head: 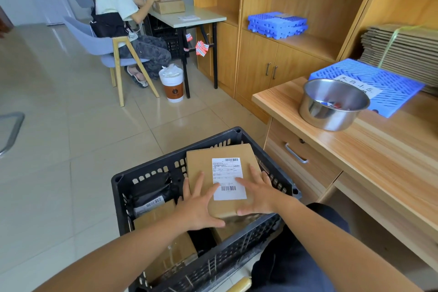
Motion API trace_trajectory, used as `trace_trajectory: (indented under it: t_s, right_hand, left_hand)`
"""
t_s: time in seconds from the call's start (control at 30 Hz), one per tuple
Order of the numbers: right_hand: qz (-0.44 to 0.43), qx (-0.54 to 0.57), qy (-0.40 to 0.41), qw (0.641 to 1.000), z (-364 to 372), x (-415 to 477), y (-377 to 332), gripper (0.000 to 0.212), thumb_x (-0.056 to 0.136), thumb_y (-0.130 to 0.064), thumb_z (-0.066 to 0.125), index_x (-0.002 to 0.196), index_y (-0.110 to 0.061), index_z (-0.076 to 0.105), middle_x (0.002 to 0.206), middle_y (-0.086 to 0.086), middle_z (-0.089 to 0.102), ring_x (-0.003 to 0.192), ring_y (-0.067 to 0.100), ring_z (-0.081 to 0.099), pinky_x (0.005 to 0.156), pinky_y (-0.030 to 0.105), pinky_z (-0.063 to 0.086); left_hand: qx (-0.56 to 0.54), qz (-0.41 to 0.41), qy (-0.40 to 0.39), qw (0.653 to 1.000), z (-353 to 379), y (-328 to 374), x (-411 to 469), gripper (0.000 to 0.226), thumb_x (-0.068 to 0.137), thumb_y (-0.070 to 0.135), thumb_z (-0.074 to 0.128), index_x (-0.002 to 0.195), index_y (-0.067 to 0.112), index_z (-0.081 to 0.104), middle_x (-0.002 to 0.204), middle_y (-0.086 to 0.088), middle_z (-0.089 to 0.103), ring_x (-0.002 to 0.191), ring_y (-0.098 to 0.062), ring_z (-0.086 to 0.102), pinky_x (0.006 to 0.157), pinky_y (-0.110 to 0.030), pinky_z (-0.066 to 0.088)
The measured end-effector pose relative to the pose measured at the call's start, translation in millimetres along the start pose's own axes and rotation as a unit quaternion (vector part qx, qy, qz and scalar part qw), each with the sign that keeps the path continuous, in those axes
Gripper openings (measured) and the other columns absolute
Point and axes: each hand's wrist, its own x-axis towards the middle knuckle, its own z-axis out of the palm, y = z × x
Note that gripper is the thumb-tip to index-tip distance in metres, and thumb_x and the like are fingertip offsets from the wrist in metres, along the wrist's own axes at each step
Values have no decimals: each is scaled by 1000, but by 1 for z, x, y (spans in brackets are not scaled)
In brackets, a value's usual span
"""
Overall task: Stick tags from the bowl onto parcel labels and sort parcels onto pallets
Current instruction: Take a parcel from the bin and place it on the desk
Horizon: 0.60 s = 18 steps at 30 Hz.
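Item one: a parcel, a flat brown cardboard box, lying on top of the other goods in the black plastic crate that stands on the floor before us, tilted slightly up toward the crate's far side. Its white label with barcodes faces up.

Item two: our left hand, fingers spread and straight on the parcel's top, left of the label, with the thumb along the near edge.

Item three: our right hand, fingers likewise splayed flat, index tip on the label, the thumb at the near edge. Neither hand curls around the box.

Item four: in the crate to the left, a black poly bag and further cardboard boxes.

Item five: on the table to our right, a steel bowl holding a few tags, touching a blue pallet behind it that bears a paper sign.

Item six: a stack of blue pallets on the cabinet shelf beyond.
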Motion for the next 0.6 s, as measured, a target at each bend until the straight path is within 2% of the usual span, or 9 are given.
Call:
trace_trajectory:
  t_s: [0.1,0.23,0.37,0.6]
  right_hand:
    - [-27,-47,0,999,6,-2,3,115,76,-61,76,153,-53,-9,149,-13,-49,138,35,-44,119,65,13]
    - [-52,-80,47,994,15,5,9,114,78,-55,77,155,-48,-7,152,-15,-47,138,30,-46,117,66,24]
    - [-79,-117,81,987,17,9,12,107,79,-56,75,157,-45,2,163,-16,-24,149,22,-31,114,71,21]
    - [-112,-110,138,978,11,5,18,94,81,-61,66,157,-43,14,166,-13,3,153,11,-7,117,60,26]
  left_hand:
    - [38,15,44,998,8,-2,1,116,72,70,71,155,47,-7,152,11,-49,140,-32,-45,118,-66,9]
    - [107,60,79,989,19,-3,9,108,79,70,65,157,42,-5,159,9,-36,146,-30,-35,117,-65,23]
    - [138,67,102,983,22,3,12,98,84,69,59,157,40,-1,163,8,-21,150,-30,-25,115,-63,27]
    - [152,95,173,969,15,1,7,91,84,72,50,157,35,12,163,8,-1,152,-23,-9,113,-56,35]
